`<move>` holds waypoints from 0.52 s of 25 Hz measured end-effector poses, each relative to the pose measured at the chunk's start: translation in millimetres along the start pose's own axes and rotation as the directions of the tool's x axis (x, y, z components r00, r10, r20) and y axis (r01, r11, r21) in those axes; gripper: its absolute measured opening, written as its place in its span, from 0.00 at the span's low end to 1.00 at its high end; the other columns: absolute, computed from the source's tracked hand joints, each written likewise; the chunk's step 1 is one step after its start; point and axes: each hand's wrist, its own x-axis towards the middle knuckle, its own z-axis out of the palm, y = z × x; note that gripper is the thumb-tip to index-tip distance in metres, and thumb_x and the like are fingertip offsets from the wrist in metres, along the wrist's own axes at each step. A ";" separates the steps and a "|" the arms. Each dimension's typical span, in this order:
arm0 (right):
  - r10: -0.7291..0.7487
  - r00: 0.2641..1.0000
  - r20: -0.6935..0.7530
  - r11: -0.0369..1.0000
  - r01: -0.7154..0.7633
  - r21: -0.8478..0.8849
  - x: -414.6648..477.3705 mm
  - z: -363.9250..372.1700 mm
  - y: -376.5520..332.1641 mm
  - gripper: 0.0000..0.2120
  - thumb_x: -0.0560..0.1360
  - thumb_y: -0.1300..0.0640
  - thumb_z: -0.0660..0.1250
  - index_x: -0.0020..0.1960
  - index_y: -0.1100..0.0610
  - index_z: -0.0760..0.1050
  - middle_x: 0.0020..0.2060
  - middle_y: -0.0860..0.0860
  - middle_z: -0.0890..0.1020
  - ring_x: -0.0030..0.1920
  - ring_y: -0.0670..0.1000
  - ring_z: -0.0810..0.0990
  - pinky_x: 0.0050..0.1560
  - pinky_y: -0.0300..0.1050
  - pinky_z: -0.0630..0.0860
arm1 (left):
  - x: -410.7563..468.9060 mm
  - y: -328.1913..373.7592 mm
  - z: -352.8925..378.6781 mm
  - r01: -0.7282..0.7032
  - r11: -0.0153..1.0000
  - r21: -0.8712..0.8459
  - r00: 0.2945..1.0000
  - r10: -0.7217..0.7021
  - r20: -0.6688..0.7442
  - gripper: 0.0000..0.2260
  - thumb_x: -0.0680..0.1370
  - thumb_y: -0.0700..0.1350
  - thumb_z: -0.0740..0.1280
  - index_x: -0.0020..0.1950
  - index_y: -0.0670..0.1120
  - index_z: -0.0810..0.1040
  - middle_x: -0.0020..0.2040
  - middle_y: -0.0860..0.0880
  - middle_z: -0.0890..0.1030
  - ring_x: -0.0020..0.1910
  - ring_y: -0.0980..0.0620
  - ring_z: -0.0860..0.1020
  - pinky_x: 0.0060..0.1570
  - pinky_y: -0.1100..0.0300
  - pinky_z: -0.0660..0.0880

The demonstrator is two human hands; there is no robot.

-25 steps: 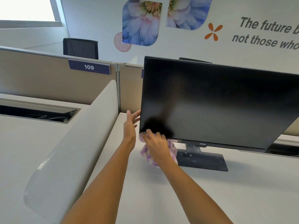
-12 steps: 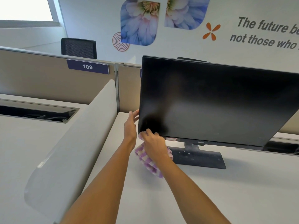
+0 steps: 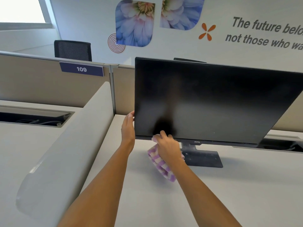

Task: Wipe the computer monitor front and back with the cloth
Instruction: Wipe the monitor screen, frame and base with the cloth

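A black computer monitor (image 3: 213, 99) stands on its flat dark base (image 3: 205, 158) on a white desk, screen off and facing me. My left hand (image 3: 128, 128) holds the screen's left edge near the lower corner, fingers behind the panel. My right hand (image 3: 167, 148) grips a purple-and-white checked cloth (image 3: 161, 167) and presses it against the bottom bezel, a little right of the lower left corner. Part of the cloth hangs below my wrist.
A rounded beige divider (image 3: 65, 153) runs along the left of the desk (image 3: 246, 194). Beige partition panels with a "109" label (image 3: 81, 69) stand behind. Open cable trays (image 3: 32, 119) sit at left and right (image 3: 282, 145). A black chair (image 3: 73, 50) is beyond the partition.
My right hand with the cloth has slid a little to the right along the monitor's bottom edge, away from the lower left corner. My left hand stays on the left edge.
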 end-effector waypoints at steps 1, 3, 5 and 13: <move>0.035 0.999 -0.020 0.999 -0.036 -0.009 -7.3 -3.0 14.6 0.16 0.64 0.62 0.75 0.49 0.49 0.80 0.47 0.51 0.79 0.35 0.52 0.78 0.25 0.38 0.70 | 0.6 -1.3 0.8 -0.001 1.000 0.005 1.000 0.001 -0.009 0.18 0.83 0.51 0.48 0.67 0.50 0.70 0.63 0.53 0.73 0.61 0.55 0.71 0.56 0.65 0.66; 0.120 0.992 -0.038 0.993 -0.121 -0.012 -22.7 -3.3 44.5 0.15 0.61 0.62 0.77 0.45 0.50 0.81 0.44 0.52 0.80 0.31 0.53 0.77 0.23 0.38 0.70 | -0.1 -1.4 3.6 -0.007 1.000 0.016 1.000 0.008 -0.028 0.18 0.83 0.51 0.48 0.68 0.50 0.70 0.65 0.52 0.73 0.62 0.54 0.70 0.58 0.63 0.64; 0.241 0.970 -0.013 0.970 -0.241 0.016 -37.4 -5.3 71.4 0.12 0.66 0.62 0.75 0.48 0.50 0.81 0.46 0.54 0.80 0.34 0.56 0.79 0.27 0.41 0.73 | -3.1 -0.2 6.7 -0.012 1.000 0.028 0.999 0.014 -0.052 0.18 0.83 0.51 0.48 0.69 0.50 0.69 0.66 0.51 0.72 0.62 0.55 0.69 0.60 0.63 0.64; 0.349 0.933 -0.086 0.935 -0.340 0.103 -41.7 -18.0 63.5 0.11 0.73 0.61 0.69 0.53 0.48 0.78 0.46 0.52 0.78 0.37 0.53 0.78 0.29 0.39 0.67 | -18.8 -1.9 27.4 -0.141 0.932 0.335 0.970 0.198 -0.143 0.20 0.82 0.50 0.52 0.74 0.52 0.59 0.74 0.52 0.64 0.73 0.51 0.62 0.71 0.53 0.58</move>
